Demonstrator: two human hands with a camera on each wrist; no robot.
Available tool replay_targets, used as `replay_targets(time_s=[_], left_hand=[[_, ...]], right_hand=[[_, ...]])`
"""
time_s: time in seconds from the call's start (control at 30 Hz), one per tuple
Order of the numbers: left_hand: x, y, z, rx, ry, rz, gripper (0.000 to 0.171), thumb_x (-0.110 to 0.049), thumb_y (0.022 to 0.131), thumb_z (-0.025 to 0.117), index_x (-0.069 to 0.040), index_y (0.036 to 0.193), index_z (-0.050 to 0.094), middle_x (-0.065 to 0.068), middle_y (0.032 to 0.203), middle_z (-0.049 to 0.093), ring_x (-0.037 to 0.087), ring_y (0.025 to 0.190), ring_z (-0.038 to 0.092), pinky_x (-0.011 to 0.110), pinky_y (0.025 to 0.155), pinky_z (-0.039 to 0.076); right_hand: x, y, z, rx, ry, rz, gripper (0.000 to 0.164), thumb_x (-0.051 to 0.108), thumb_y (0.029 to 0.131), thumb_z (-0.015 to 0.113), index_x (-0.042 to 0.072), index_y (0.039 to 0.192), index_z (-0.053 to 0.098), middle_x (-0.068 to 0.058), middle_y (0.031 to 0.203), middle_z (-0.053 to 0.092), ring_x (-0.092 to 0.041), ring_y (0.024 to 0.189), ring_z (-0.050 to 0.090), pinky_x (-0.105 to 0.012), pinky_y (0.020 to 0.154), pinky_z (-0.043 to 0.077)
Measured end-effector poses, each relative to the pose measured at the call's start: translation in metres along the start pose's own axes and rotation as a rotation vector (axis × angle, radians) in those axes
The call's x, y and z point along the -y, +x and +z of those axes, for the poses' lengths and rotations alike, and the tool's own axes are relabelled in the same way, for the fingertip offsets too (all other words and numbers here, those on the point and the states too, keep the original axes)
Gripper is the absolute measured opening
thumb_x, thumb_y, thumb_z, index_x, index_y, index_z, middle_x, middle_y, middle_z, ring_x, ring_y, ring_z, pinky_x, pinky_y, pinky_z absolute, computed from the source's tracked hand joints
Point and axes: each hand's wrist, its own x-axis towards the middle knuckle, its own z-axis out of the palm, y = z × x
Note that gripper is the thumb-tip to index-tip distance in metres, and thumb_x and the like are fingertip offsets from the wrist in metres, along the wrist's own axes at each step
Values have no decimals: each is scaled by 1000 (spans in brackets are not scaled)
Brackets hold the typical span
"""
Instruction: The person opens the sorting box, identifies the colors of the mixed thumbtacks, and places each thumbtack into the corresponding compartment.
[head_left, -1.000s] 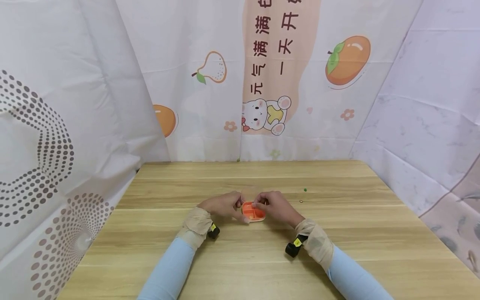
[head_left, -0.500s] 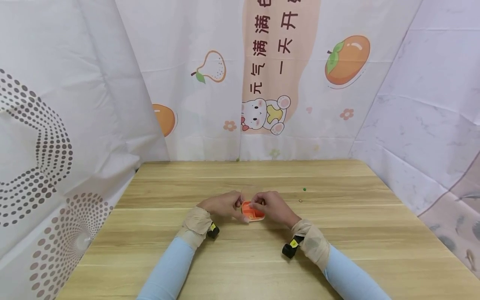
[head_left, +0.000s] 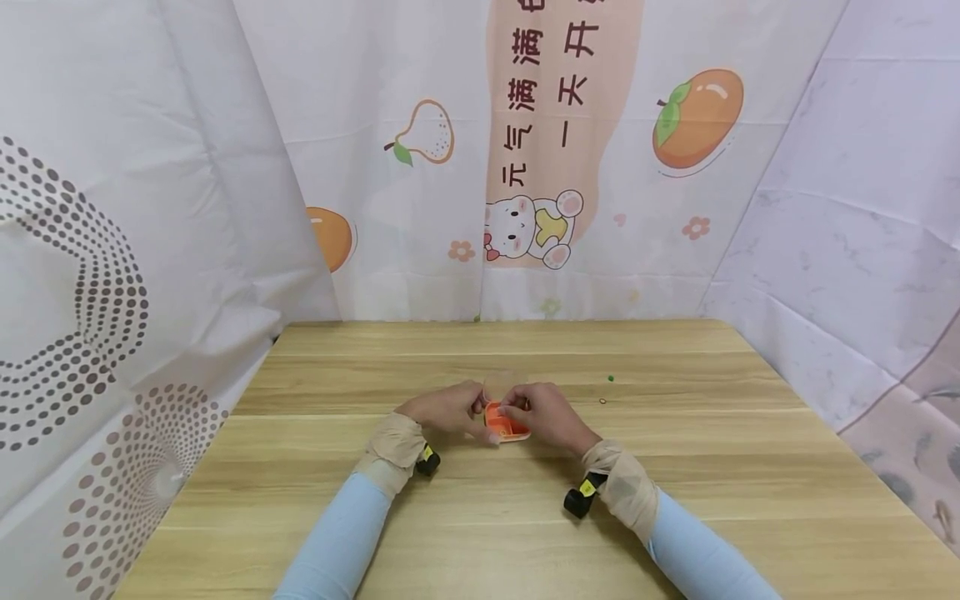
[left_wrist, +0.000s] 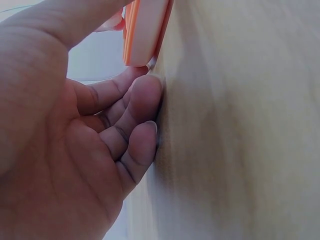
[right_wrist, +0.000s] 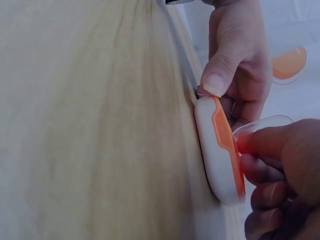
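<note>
A small pill box (head_left: 501,427), white outside with orange compartments, lies on the table between the two hands. Its clear lid (right_wrist: 270,120) stands raised at the far side. My left hand (head_left: 447,412) grips the box from the left, thumb on the near rim and fingers around the side; in the left wrist view the other fingers (left_wrist: 142,97) curl beside the tabletop. My right hand (head_left: 551,413) reaches over the box from the right, with bent thumb and index finger (right_wrist: 255,142) down at the orange compartments. I cannot tell whether these fingertips pinch something.
A tiny green piece (head_left: 611,378) and a small brownish ring (head_left: 602,402) lie on the wooden table (head_left: 675,467), right of the box and farther back. Printed curtains (head_left: 420,250) hang behind the table and along both sides. Each wrist carries a black camera (head_left: 579,502).
My right hand has shifted slightly left, its fingertips farther over the compartments. The left hand and the pill box stay in place.
</note>
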Motion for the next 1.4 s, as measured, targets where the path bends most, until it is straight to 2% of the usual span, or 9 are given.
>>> replay_targets(time_s=[0.27,0.63,1.2,1.4], left_hand=[[0,-2,1,-8,-7,-11,62,-49,74,81,-11,112,50,7,102,52,16,87,47,25,72,42],[-2,-3,-1,-16,5,-11,63,-49,74,81,-10,114,51,7,100,53,16,86,48,26,72,42],[0,-1,0,-8,-42,-4,61,-45,74,82,-9,112,52,6,99,54,16,83,48,26,69,43],[1,-1,0,-13,-45,8,60,-44,75,82,-9,113,51,6,99,54,16,83,48,25,68,43]], right_hand=[[-1,-3,-6,11,-4,-19,6,23,92,69,19,89,71,11,73,61,-10,65,52,-26,57,44],[-14,-1,-17,30,27,-2,6,26,92,69,20,90,71,9,74,60,-12,68,54,-26,58,45],[-30,-2,-26,48,19,34,8,33,90,70,25,87,70,10,75,62,-13,69,55,-28,60,45],[-32,-3,-31,42,35,43,9,32,91,69,24,89,72,5,77,66,-14,69,55,-29,60,44]])
